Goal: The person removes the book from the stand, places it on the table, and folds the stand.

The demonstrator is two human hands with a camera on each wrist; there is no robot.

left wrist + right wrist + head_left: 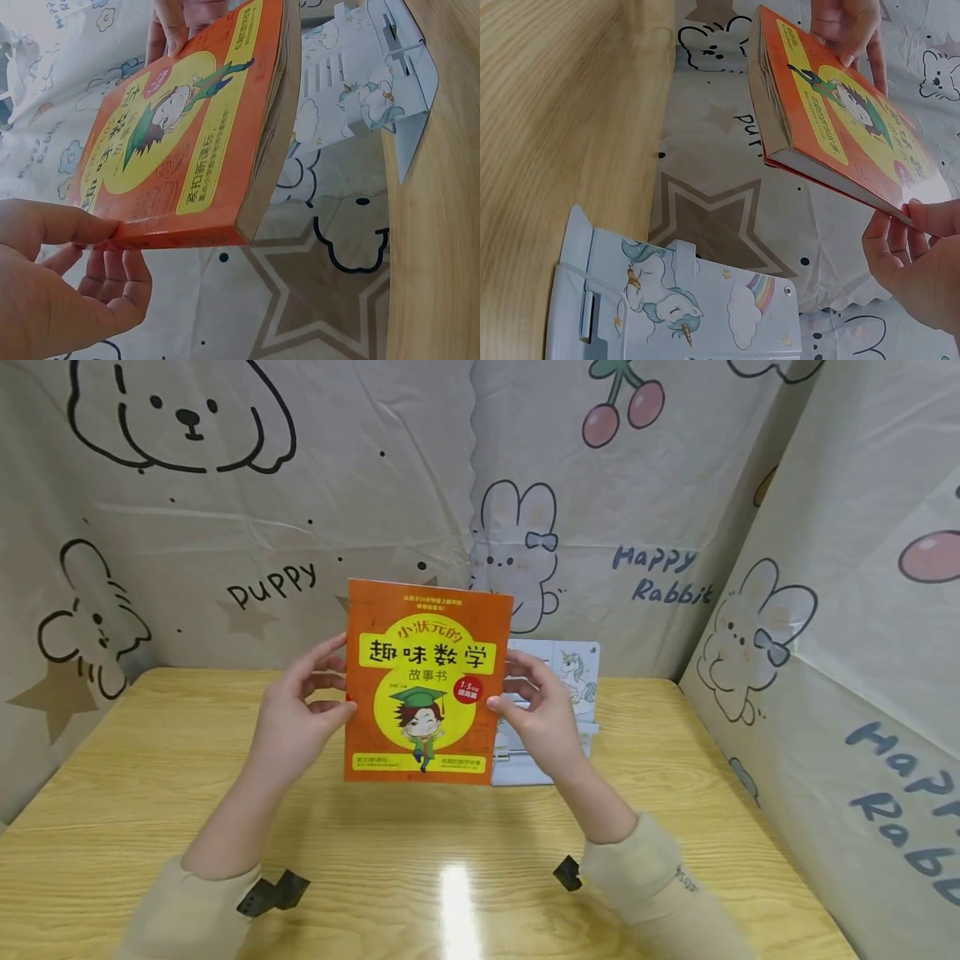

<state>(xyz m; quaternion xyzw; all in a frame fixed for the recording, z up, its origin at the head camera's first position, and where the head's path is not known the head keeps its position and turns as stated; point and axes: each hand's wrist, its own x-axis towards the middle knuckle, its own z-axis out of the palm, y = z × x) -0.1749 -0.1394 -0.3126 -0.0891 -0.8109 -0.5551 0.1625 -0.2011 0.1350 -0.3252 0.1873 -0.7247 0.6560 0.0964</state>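
An orange paperback book (pixel 420 760) with a yellow circle and a cartoon child in a green graduation cap is held upright above the table, front cover toward me. My left hand (pixel 300 714) grips its left edge, thumb on the front and fingers behind. On the opposite edge, my right hand (pixel 543 710) pinches the book the same way. The left wrist view shows the book's (pixel 187 195) spine beside the left thumb. In the right wrist view, the closed pages of the book (pixel 847 176) face the right hand (pixel 922 270). Behind it, a white unicorn-printed book stand (pixel 581 672) is partly hidden.
The book stand (pixel 735 300) stands on the wooden table (pixel 187 727) toward the back, right of the middle. Pale cloth (pixel 360 510) printed with puppies and rabbits hangs behind and along the sides. Black tabs (pixel 273 893) stick out by the sleeves.
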